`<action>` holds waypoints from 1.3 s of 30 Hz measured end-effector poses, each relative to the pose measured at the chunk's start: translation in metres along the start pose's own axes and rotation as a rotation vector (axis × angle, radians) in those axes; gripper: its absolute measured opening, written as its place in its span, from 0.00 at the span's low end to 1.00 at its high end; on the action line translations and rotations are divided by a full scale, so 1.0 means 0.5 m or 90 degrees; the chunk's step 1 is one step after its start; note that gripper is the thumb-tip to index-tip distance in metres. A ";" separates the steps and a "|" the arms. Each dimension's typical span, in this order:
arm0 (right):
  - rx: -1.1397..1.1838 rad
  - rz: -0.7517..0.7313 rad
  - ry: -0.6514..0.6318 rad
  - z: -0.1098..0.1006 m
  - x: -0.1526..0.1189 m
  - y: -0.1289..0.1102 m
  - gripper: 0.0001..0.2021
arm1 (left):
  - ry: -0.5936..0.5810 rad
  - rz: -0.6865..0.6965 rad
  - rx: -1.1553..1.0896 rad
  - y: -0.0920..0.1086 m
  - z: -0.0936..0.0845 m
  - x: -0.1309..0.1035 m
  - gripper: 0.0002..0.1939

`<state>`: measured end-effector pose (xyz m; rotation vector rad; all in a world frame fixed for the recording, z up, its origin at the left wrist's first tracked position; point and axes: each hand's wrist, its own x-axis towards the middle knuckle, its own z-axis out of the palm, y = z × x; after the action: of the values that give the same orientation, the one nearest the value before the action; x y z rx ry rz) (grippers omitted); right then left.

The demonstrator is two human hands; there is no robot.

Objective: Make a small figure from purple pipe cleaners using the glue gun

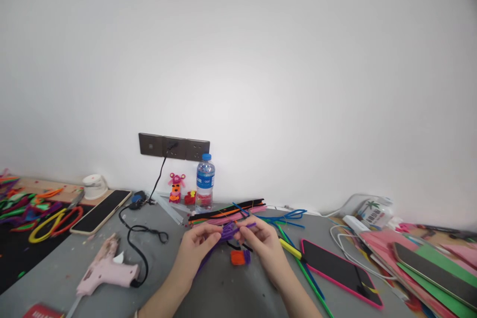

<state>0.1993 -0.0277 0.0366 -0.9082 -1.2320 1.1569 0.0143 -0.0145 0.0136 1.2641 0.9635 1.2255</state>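
Though slender, purple strands (228,230) between fingers (211,239).

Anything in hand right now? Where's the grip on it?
Yes: purple fuzzy stems, bunched between both hands. Left hand and right hand each grip with thumb and fingertips; exact spot along the stems can't be told.

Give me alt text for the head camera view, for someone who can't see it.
A left hand and right hand hold purple strands over a gray table. A pink glue gun lies at left, a pink-edged phone at right; a water bottle stands by the wall behind.
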 end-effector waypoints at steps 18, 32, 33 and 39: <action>-0.026 -0.016 -0.033 0.012 -0.001 -0.003 0.15 | -0.127 0.008 -0.032 0.003 0.012 -0.006 0.18; -0.051 0.005 -0.032 0.005 -0.004 -0.017 0.17 | -0.131 0.055 0.141 -0.014 0.014 -0.013 0.11; -0.038 -0.001 -0.012 0.003 -0.002 -0.017 0.17 | -0.090 0.047 0.116 -0.016 0.009 -0.006 0.12; -0.015 0.020 -0.053 0.013 -0.006 -0.010 0.15 | 0.007 -0.010 -0.006 0.005 0.007 -0.002 0.15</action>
<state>0.1940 -0.0321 0.0418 -0.9066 -1.3051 1.2182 0.0173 -0.0163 0.0163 1.2423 0.9727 1.2246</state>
